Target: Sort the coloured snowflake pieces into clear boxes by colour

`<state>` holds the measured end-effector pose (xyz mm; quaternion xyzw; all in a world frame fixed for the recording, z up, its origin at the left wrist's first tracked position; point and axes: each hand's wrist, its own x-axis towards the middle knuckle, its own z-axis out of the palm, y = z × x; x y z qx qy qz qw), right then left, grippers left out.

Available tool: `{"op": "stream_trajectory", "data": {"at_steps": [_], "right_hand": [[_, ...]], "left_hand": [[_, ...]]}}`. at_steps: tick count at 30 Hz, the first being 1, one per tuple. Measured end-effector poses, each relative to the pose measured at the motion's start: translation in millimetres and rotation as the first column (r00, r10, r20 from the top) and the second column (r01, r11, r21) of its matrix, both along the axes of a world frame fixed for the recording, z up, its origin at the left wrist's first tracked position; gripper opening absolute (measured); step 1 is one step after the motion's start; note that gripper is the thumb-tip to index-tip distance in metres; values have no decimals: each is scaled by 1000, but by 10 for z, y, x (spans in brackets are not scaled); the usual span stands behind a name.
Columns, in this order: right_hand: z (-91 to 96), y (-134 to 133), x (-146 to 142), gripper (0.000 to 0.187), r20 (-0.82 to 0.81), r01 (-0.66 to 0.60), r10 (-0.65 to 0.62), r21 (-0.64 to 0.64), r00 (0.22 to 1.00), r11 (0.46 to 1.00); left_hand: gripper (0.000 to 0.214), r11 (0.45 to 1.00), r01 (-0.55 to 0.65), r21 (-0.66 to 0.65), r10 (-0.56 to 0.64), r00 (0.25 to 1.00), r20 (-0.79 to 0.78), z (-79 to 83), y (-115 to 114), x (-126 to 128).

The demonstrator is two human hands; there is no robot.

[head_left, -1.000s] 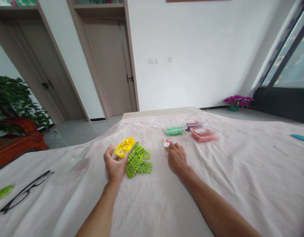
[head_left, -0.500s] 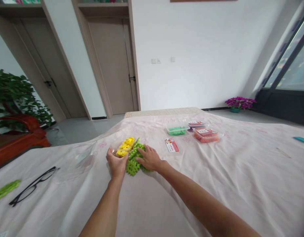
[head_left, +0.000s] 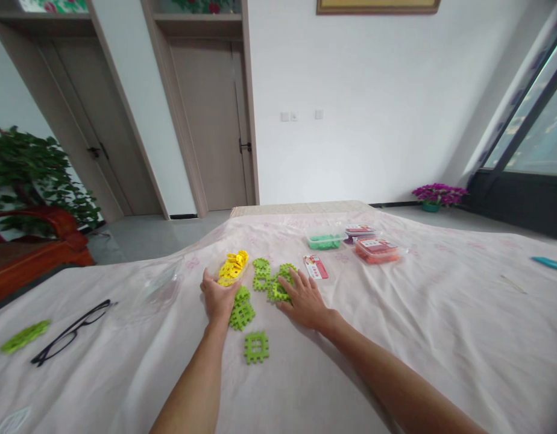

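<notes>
My left hand [head_left: 219, 296] is closed on the near side of a clear plastic box [head_left: 239, 278] filled with yellow pieces [head_left: 233, 265]. My right hand [head_left: 305, 298] lies with fingers stretched over green lattice building pieces [head_left: 278, 292], touching them and hiding some. Between the hands, a few more green pieces [head_left: 261, 274] rest on the cloth. Beside my left thumb is another small pile of green pieces [head_left: 242, 314], partly overlapping. One square green piece [head_left: 257, 346] sits alone nearer to me.
Farther back stand a tub of mint-green pieces [head_left: 324, 242], a box of orange pieces [head_left: 377, 250] and a purple one [head_left: 357, 232]. A labelled lid [head_left: 316, 267] lies before them. Left are clear plastic packaging [head_left: 154, 292], black glasses [head_left: 73, 331] and a green piece [head_left: 25, 336].
The green pile has been spread apart into separate groups on the cloth. My right hand has moved to the right with some pieces beneath it. My left hand stays at the yellow box.
</notes>
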<state>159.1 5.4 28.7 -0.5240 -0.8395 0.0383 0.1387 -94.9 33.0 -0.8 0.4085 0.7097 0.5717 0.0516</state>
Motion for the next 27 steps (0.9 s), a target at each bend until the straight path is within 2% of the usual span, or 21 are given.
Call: {"op": "stream_trajectory", "data": {"at_steps": [4, 6, 10, 13, 17, 22, 27], "right_hand": [[-27, -154, 86, 68, -14, -189, 189, -36, 982, 981], [-49, -209, 124, 68, -39, -154, 153, -29, 988, 988], [-105, -236, 159, 55, -63, 11, -9, 39, 998, 999], [-108, -238, 150, 47, -70, 57, -51, 97, 996, 994], [-72, -249, 147, 40, -115, 40, -25, 127, 993, 991], [-69, -229, 171, 38, -199, 67, -48, 93, 979, 993], [-86, -210, 178, 37, -213, 96, -77, 78, 974, 992]], "left_hand": [[94, 999, -26, 33, 24, 999, 47, -8, -14, -23], [91, 995, -21, 95, 15, 998, 60, -18, -18, -35], [89, 978, 21, 210, -26, 999, 23, 46, -52, -14], [88, 950, 105, 293, -79, 992, -100, 193, -107, 11], [88, 908, 251, 335, -161, 949, -273, 420, -197, 4], [85, 871, 391, 295, -232, 860, -456, 621, -319, 28], [71, 842, 508, 181, -263, 680, -684, 719, -409, 161]]}}
